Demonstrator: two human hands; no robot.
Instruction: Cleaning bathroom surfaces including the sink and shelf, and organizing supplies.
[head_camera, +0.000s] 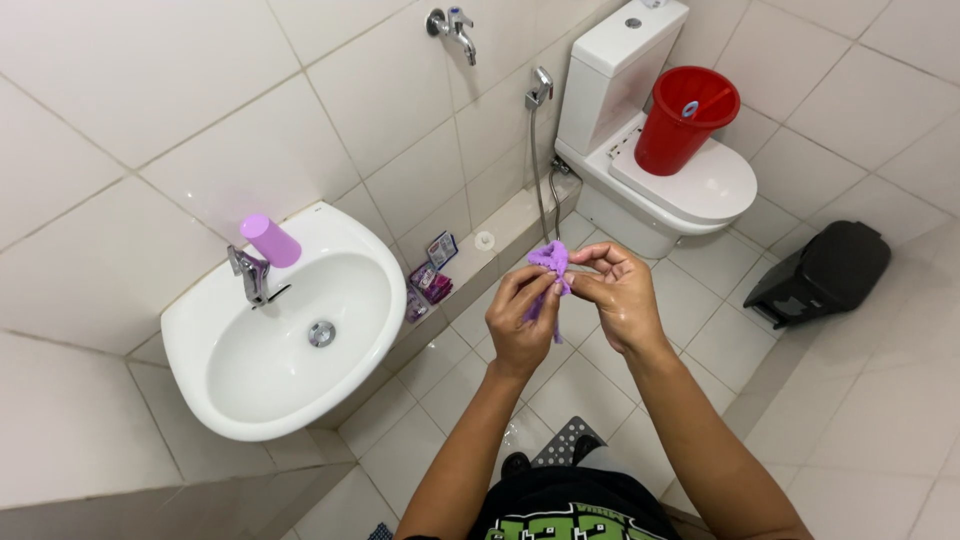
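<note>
Both hands are raised in front of the person's chest, out to the right of the white sink (290, 340), and between them hangs a small purple cloth (549, 262). The left hand (522, 318) has its grip pressed together on the lower part of the cloth, fingers curled around it. The right hand (622, 295) pinches the upper edge of the same cloth between thumb and fingertips, so the two hands touch at the fabric. A thin purple strip trails down from the cloth between the hands.

On the rim of the sink, just behind the metal tap (250, 275), lies a purple bottle (270, 240) tilted on its side. Right of the sink, a low tiled ledge (500, 235) carries a few small sachets (432, 278) and a little white round thing. Farther right of the sink stands a white toilet (650, 150) with its lid shut, and a red bucket (685, 118) rests on that lid. A spray hose (540, 150) hangs on the wall between sink and toilet, and a wall tap (452, 28) sits above it. A black bin (820, 272) lies on the tiled floor well beyond the toilet.
</note>
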